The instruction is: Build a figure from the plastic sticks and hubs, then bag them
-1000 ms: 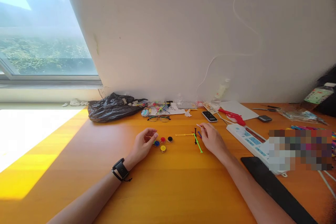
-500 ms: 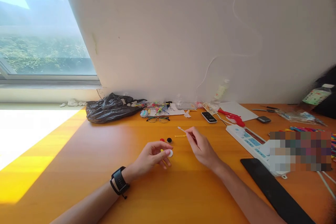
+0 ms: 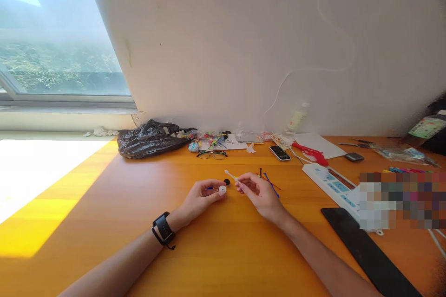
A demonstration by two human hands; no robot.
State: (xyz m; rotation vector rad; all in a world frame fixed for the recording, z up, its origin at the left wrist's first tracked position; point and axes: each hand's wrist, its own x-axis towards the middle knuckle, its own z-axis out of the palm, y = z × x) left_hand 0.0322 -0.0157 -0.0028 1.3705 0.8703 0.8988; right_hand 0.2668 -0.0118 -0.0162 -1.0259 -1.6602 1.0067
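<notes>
Near the middle of the wooden table (image 3: 209, 255), the left hand (image 3: 198, 198) grips a white disc (image 3: 222, 190) between thumb and fingers, flat face toward the viewer. The right hand (image 3: 257, 192) pinches a white rod (image 3: 231, 175); its arrow-shaped tip points up and left, apart from the disc. A black disc (image 3: 226, 182) lies between the hands; a blue rod (image 3: 271, 184) lies beside the right hand. Markings: dark strokes on the white sheet (image 3: 237, 144) behind the eyeglasses (image 3: 212, 154) are illegible. Print on the white-edged device (image 3: 279, 153) and the bottle label (image 3: 425, 127) is too small to read.
</notes>
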